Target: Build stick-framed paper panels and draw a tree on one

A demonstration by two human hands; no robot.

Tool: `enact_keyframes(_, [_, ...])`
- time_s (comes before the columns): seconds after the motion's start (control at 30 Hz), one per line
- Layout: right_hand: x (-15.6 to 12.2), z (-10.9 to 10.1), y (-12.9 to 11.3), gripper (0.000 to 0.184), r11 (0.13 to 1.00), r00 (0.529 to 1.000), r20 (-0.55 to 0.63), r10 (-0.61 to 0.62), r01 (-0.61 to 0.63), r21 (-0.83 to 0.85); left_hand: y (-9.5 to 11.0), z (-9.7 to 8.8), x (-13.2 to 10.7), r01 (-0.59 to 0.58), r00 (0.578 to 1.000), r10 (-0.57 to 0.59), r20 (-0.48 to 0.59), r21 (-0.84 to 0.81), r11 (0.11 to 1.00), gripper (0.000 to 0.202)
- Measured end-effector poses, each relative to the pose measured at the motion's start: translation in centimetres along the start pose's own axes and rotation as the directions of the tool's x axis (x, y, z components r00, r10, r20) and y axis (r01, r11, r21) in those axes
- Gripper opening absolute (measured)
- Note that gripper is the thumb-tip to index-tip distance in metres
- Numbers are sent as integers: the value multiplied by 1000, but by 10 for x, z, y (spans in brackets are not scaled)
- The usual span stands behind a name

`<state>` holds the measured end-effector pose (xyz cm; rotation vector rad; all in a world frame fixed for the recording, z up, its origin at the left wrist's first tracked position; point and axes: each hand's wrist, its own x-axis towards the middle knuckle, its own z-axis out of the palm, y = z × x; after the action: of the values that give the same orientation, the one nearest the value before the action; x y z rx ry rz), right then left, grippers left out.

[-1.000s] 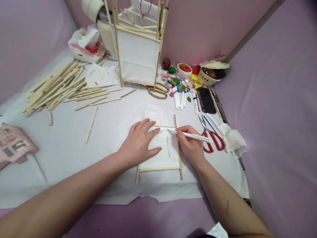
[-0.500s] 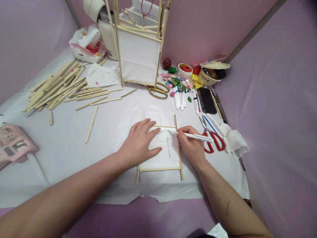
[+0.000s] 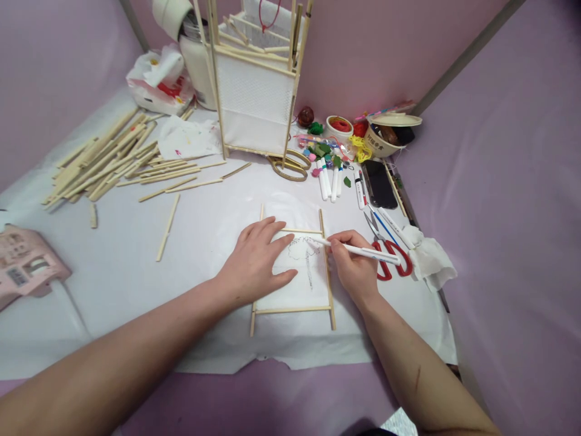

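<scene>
A small wooden-stick frame (image 3: 327, 284) with white cloth stretched in it lies flat on the white sheet in front of me. A thin pen drawing (image 3: 305, 254) shows on the cloth. My left hand (image 3: 256, 260) lies flat on the frame's left part, fingers stretched out, pressing it down. My right hand (image 3: 354, 266) is closed on a white pen (image 3: 367, 252), whose tip touches the cloth near the frame's upper right corner.
Red-handled scissors (image 3: 388, 254) and a crumpled tissue (image 3: 429, 260) lie right of my right hand. Markers (image 3: 329, 178), a black phone (image 3: 379, 181) and small bowls sit behind. A tall stick-and-cloth structure (image 3: 254, 91) stands at the back. Loose wooden sticks (image 3: 104, 160) lie at the left.
The pen has tilted slightly, its rear end lower and farther right over the scissors. My left hand stays put on the frame.
</scene>
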<state>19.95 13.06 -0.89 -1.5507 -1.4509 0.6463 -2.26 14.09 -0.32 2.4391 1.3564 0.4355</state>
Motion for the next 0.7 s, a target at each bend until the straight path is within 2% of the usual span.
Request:
enact_keyframes(0.27, [-1, -2, -4, 11, 996, 996, -26, -84, 85, 21, 2, -1, 0, 6, 1000, -6, -4, 9, 1000, 61])
enact_keyframes(0.47, [1, -1, -5, 22, 989, 989, -31, -144, 144, 11, 2, -1, -1, -6, 1000, 5, 12, 33, 999, 64])
enact_keyframes(0.7, [1, -2, -13, 19, 984, 995, -80, -66, 78, 159, 2, 1, -4, -18, 1000, 18, -12, 42, 999, 64])
